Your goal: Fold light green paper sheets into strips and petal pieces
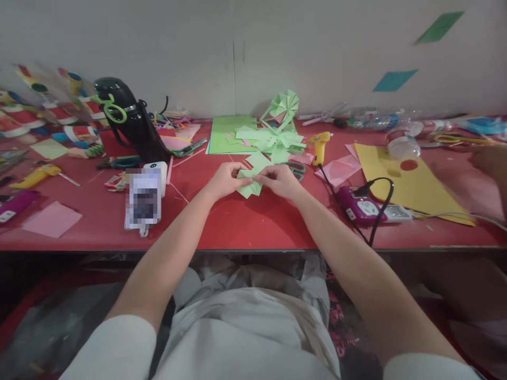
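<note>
The left hand point(225, 181) and right hand point(282, 180) both pinch the green paper point(249, 190) that sits right between them, equally near.

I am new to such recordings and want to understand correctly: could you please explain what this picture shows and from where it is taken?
There is no machine here. One camera, worn on a person's head, looks forward and down at their bare hands. The left hand and right hand hold a small folded light-green paper piece in a fingertip grip, over a long red table. Beyond them stands a light-green folded-paper flower shape. To the right are a yellow glue gun and a purple power socket block; to the left, a pink paper square.
</note>
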Motion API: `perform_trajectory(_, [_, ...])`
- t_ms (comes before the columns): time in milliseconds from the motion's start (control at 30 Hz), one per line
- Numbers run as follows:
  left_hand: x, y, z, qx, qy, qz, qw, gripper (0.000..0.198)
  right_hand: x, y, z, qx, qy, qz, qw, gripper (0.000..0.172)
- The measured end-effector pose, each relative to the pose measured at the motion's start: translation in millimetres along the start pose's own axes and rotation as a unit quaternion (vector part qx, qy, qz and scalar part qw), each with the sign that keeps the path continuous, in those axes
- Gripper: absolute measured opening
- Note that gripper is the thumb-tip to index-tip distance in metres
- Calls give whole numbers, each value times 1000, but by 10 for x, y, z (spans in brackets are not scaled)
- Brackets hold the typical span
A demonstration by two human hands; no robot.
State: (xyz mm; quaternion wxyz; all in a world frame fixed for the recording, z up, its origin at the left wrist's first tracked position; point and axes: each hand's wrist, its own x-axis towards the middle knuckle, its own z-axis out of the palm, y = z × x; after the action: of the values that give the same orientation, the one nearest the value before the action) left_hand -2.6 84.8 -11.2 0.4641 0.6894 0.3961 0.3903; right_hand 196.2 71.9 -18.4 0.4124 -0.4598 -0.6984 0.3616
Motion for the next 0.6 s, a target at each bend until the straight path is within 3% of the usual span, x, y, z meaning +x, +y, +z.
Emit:
perform_trajectory(200, [-8,38,14,-7,24,1,1000,31,6,-26,7,24,21,2,999,45])
perform_trajectory(400, [-43,80,13,71,-44,0,996,25,11,25,-16,13,-20,9,1000,45])
perform_trajectory(600, [-5,-4,-1,78,30,6,997,29,-4,-20,14,55,-7,19,998,43])
